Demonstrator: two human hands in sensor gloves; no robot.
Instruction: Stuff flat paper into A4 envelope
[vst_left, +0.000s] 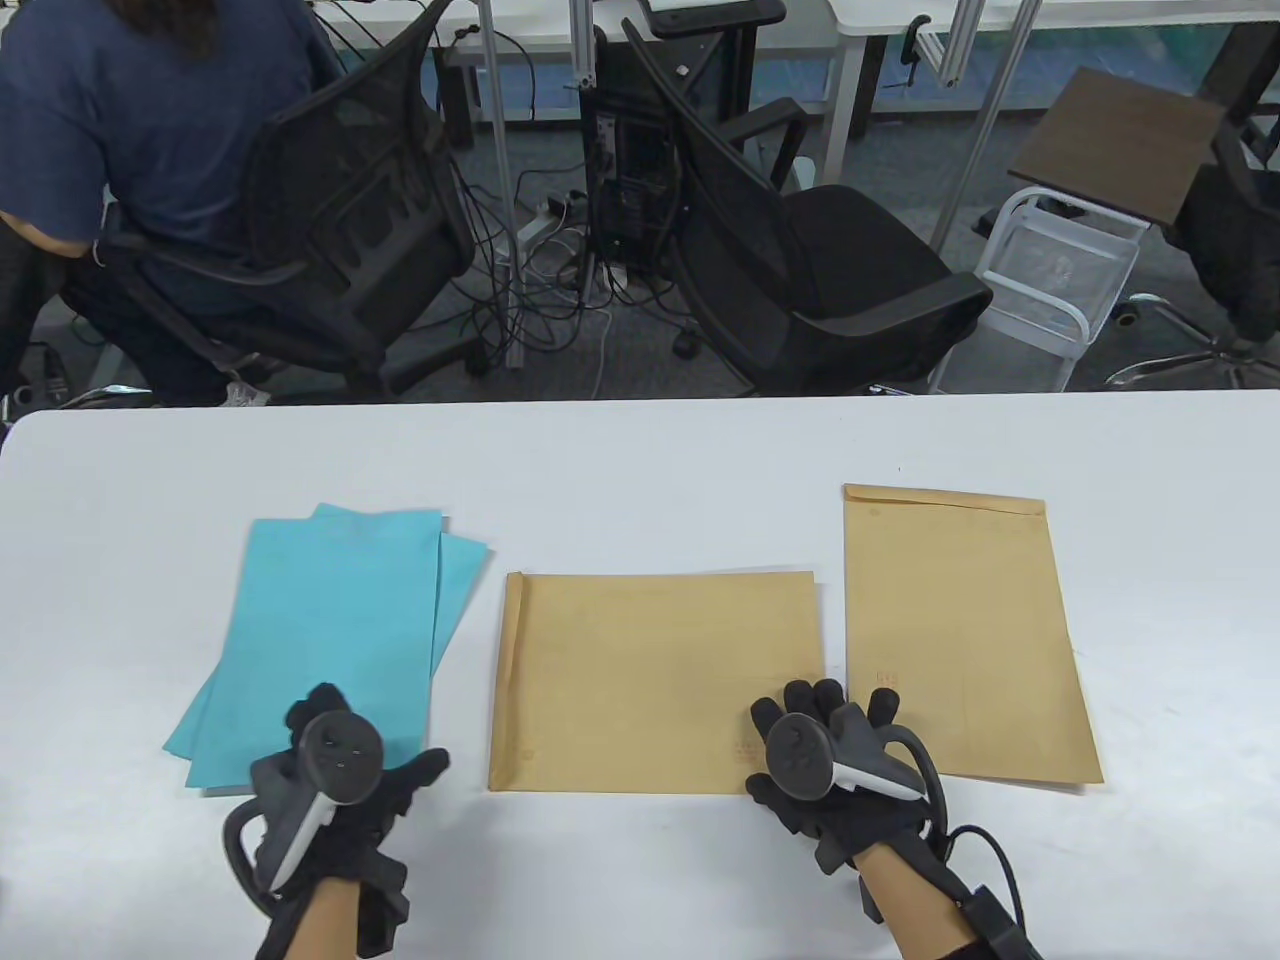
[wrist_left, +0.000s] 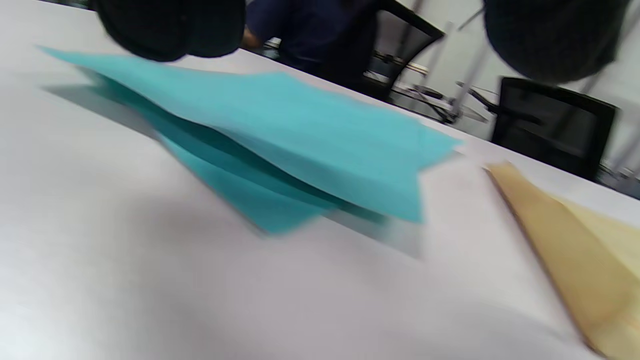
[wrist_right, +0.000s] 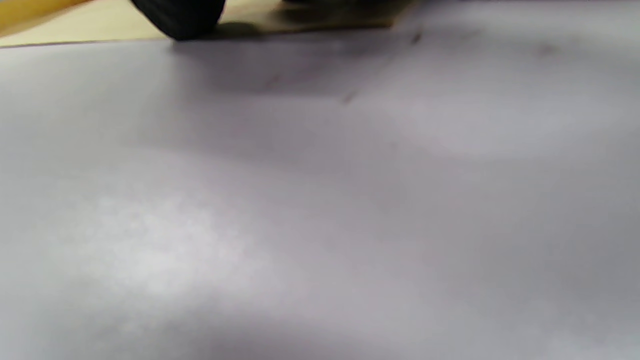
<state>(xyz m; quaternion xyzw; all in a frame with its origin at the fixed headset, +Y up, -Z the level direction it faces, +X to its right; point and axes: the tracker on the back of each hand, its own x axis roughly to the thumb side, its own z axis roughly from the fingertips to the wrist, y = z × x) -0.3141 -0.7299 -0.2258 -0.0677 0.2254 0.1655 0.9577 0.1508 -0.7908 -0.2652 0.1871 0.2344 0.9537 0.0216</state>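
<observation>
Several teal paper sheets (vst_left: 340, 640) lie fanned at the table's left. My left hand (vst_left: 330, 760) covers their near end, fingers on the top sheet and thumb spread out to the right over bare table. In the left wrist view the top teal sheet (wrist_left: 300, 135) bows up off the sheets below. A brown A4 envelope (vst_left: 660, 680) lies sideways in the middle, its mouth to the left. My right hand (vst_left: 825, 745) rests with spread fingers on that envelope's near right corner. One fingertip (wrist_right: 180, 20) shows at the envelope's edge in the right wrist view.
A second brown envelope (vst_left: 960, 630) lies lengthwise just right of my right hand. The white table (vst_left: 640, 440) reaches to a far edge. Behind it stand two black office chairs (vst_left: 800, 260), cables, and a seated person (vst_left: 130, 150).
</observation>
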